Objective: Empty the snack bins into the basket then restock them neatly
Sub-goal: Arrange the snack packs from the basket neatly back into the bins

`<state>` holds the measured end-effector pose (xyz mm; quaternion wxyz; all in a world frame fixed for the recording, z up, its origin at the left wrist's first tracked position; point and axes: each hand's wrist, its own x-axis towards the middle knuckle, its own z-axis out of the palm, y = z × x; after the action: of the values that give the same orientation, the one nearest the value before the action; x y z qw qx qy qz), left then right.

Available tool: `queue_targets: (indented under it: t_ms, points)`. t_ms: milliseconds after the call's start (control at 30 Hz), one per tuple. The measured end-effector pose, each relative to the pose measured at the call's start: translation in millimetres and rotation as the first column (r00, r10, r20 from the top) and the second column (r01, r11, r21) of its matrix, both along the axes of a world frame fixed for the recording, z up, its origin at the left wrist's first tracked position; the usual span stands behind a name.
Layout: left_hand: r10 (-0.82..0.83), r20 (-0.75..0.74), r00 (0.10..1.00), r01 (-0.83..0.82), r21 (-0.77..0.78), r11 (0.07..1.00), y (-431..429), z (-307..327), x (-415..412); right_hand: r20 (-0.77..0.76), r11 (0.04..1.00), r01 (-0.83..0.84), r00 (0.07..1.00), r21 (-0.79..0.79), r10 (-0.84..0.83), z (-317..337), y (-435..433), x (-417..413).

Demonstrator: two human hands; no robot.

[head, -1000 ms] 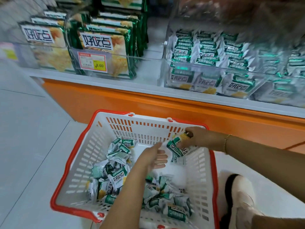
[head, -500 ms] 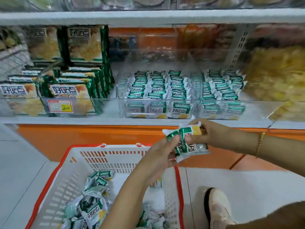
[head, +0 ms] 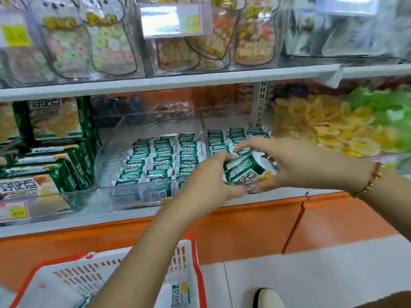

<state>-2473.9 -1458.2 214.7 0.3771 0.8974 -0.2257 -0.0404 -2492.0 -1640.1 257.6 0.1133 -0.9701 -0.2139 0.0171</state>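
Between both hands is a small stack of green-and-silver snack packets (head: 243, 168), held in front of the clear bins. My left hand (head: 208, 183) grips the stack from the left and below. My right hand (head: 289, 162) curls round it from the right, a bead bracelet on its wrist. Behind, the left clear bin (head: 111, 156) holds neat rows of the same packets (head: 160, 158); the right bin (head: 231, 138) holds more rows, partly hidden by my hands. The red-rimmed white basket (head: 191, 258) sits on the floor at the bottom left, with a packet (head: 180, 294) inside.
Large green snack bags (head: 57, 167) fill the shelf to the left, with a price tag (head: 13, 211) below. Yellow and green dried snacks (head: 342, 125) lie to the right. Jars of sweets (head: 106, 41) stand on the upper shelf. An orange base panel (head: 244, 227) and my shoe (head: 268, 296) are below.
Both hands rose from the basket to the shelf bins, carrying the packets. My left hand joined the right on the stack. The view tilted up from basket to shelves.
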Motion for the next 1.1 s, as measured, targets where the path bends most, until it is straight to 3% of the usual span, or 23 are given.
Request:
queue_targets:
  t_ms: [200,300,400,500,667,767,867,933,1100]
  points:
    - [0.076,0.171,0.982,-0.066,-0.062,0.996,-50.7,9.8,46.5,0.16,0.969,0.244,0.959,-0.035,-0.235,16.5,-43.0,49.4]
    - [0.014,0.105,0.994,-0.029,0.149,0.988,-69.5,-16.1,65.6,0.206,0.905,0.376,0.919,-0.197,-0.337,8.3,-61.7,87.2]
    - [-0.106,0.024,0.994,0.092,0.336,0.937,-76.3,-41.1,73.6,0.159,0.805,0.444,0.895,-0.393,-0.416,-9.7,-67.4,121.7]
    - [-0.13,0.116,0.985,0.07,0.419,0.905,-76.4,-54.3,77.2,0.073,0.78,0.405,0.903,-0.477,-0.424,-29.7,-71.3,145.1]
    - [-0.157,0.219,0.963,0.058,0.4,0.915,-75.2,-66.4,82.6,-0.036,0.82,0.353,0.91,-0.451,-0.412,-51.7,-76.4,166.3]
    - [-0.153,0.237,0.959,0.044,0.411,0.911,-75.6,-67.1,84.3,0.029,0.799,0.346,0.924,-0.492,-0.382,-63.3,-76.6,170.9]
    - [-0.16,0.26,0.952,0.036,0.426,0.904,-76.3,-68.0,85.3,0.206,0.742,0.355,0.935,-0.568,-0.289,-75.4,-75.5,165.7]
    - [-0.164,0.275,0.947,0.031,0.431,0.902,-76.5,-69.0,85.5,0.236,0.785,0.362,0.931,-0.503,-0.278,-82.7,-78.4,163.4]
    - [-0.164,0.286,0.944,0.032,0.415,0.909,-76.4,-70.5,85.2,0.132,0.879,0.388,0.922,-0.279,-0.365,-91.3,-79.2,158.9]
